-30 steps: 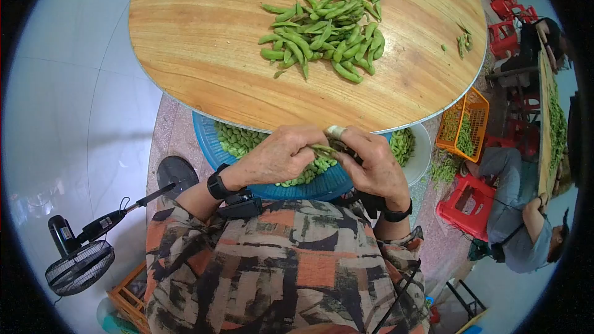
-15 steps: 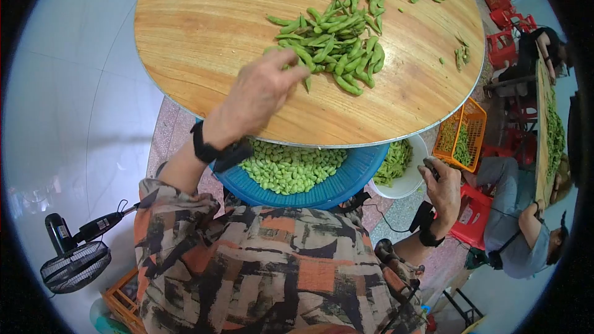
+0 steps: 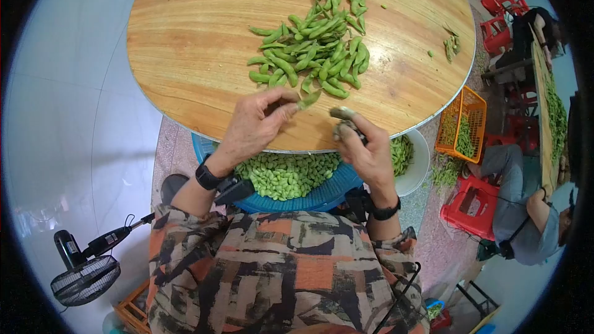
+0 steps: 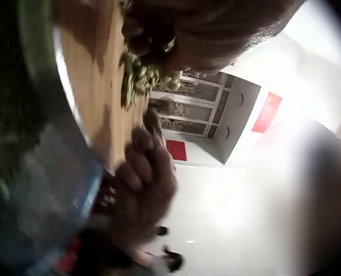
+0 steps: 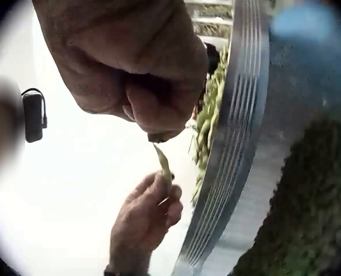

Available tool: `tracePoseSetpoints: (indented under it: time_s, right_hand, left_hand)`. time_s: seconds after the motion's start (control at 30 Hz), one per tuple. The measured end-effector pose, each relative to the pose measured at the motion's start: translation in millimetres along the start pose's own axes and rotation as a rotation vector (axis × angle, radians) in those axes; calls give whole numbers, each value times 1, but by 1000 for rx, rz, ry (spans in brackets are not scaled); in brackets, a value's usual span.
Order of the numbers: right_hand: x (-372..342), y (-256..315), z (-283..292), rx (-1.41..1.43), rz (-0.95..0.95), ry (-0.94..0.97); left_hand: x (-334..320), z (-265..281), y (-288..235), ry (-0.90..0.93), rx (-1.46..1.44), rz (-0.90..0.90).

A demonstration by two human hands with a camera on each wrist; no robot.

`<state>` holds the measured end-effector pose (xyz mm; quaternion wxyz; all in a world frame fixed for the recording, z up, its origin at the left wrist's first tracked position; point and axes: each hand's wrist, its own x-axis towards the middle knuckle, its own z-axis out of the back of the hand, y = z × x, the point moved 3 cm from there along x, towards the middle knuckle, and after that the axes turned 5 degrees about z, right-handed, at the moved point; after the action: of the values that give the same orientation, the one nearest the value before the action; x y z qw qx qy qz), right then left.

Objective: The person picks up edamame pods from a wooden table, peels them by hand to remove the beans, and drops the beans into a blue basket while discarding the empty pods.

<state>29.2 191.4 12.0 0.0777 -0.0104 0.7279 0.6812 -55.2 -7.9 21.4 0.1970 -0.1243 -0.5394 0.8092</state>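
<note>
Between thumb and index finger, the left hand pinches a single green pod over the near part of the round wooden table. The right hand is to its right with fingers curled round a small dark object, whose kind I cannot tell. In the right wrist view the pod stands out from the left hand, its tip close below the right hand. A heap of pods lies just beyond both hands.
Below the table edge sits a blue basket holding shelled beans. A white bucket with pods, an orange crate and a red stool are at right. A fan stands at left; people sit far right.
The left hand has drawn back from the heap towards the body, now with a pod in its fingers. From beside the white bucket, the right hand has come left to the table edge.
</note>
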Motion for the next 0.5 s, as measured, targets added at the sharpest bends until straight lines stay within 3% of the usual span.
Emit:
tracePoseSetpoints:
  time_s: [0.03,0.07,0.1,0.23,0.33,0.4,0.43,0.5]
  right_hand:
    - [2,-1,-5,0,-3,-3]
    - [4,-5,-13,203,-79,63]
    - [6,-8,-18,405,-155,129]
    - [7,-14,-24,537,-190,185]
    - [6,-17,-24,550,-190,159]
    - [5,-18,-24,492,-158,156]
    - [4,-18,-23,435,-125,154]
    - [2,-16,-22,372,-89,178]
  left_hand:
    - [-8,-10,7,122,-449,310]
    - [-14,-15,1,139,-591,426]
    - [-16,-21,3,140,-593,429]
    - [-24,-36,10,39,-641,394]
    - [-29,-39,11,-63,-410,241]
    - [-31,-37,5,-180,-13,-113]
    - [-32,-37,4,-180,-13,-112]
    - [-35,-37,-2,-237,69,-310]
